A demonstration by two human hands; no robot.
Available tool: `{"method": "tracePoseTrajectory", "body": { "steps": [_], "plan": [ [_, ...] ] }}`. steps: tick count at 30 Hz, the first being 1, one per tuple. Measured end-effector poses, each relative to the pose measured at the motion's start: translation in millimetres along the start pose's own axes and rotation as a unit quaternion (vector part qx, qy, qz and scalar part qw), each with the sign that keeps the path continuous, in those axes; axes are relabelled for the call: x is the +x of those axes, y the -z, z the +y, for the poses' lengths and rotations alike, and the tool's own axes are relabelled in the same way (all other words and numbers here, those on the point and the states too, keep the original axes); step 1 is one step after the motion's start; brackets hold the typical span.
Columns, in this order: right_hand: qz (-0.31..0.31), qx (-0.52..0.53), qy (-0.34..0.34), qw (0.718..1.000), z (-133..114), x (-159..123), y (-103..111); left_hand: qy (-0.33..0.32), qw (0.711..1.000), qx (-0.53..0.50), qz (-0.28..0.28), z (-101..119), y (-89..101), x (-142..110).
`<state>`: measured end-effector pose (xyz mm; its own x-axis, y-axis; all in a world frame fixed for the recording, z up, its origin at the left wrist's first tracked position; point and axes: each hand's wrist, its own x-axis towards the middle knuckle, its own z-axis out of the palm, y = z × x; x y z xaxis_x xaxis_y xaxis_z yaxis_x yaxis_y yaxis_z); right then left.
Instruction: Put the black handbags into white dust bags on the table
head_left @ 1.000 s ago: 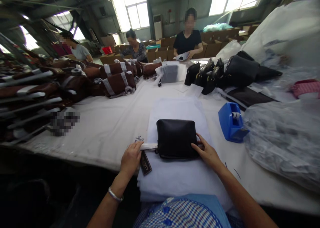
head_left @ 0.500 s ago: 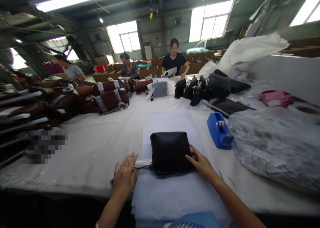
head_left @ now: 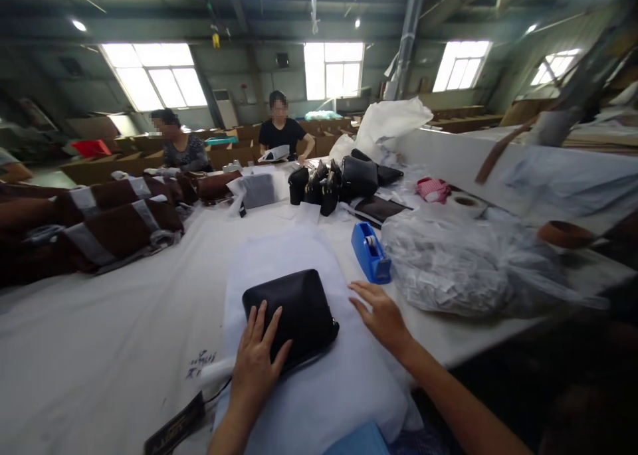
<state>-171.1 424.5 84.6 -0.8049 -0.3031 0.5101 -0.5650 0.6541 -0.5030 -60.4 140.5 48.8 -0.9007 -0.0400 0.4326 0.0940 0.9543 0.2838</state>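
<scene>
A small black leather pouch point(head_left: 299, 302) lies on a stack of white wrapping sheets point(head_left: 279, 256) at the table's near edge. My left hand point(head_left: 256, 362) rests flat on the pouch's near left corner, fingers spread. My right hand point(head_left: 381, 317) hovers open just right of the pouch, over the sheets, holding nothing. A dark hang tag point(head_left: 174, 428) on a cord lies at the lower left of the pouch. A blue tape dispenser point(head_left: 369, 252) stands beyond my right hand.
Brown bags with white bands point(head_left: 114, 226) are piled at the left. Black bags point(head_left: 339, 179) stand at the far middle. A crumpled clear plastic bag point(head_left: 463, 262) lies at the right. Two people work at the far end, among cardboard boxes.
My view has swung to the right and up. My left hand moved from the strap end onto the pouch; my right hand came off the pouch's right edge. The pouch now lies turned at an angle.
</scene>
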Motion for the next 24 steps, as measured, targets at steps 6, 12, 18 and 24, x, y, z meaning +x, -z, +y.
{"method": "tracePoseTrajectory", "body": {
  "steps": [6, 12, 18, 24],
  "plan": [
    [0.079, -0.264, 0.020, 0.961, 64, 32, 33, 0.011, 1.000, 0.009, 0.011, 5, 1.4, -3],
    [0.046, -0.343, -0.007, 0.938, 85, 43, 14, 0.019, 1.000, 0.011, 0.018, 5, -3.1, -5],
    [0.103, -0.247, -0.100, 0.958, 121, 63, 13, 0.027, 1.000, 0.008, 0.011, 7, -2.4, -4],
    [0.060, -0.143, -0.192, 0.969, 143, 81, 15, 0.028, 0.999, 0.002, 0.018, 6, -4.3, -4]
  ]
}}
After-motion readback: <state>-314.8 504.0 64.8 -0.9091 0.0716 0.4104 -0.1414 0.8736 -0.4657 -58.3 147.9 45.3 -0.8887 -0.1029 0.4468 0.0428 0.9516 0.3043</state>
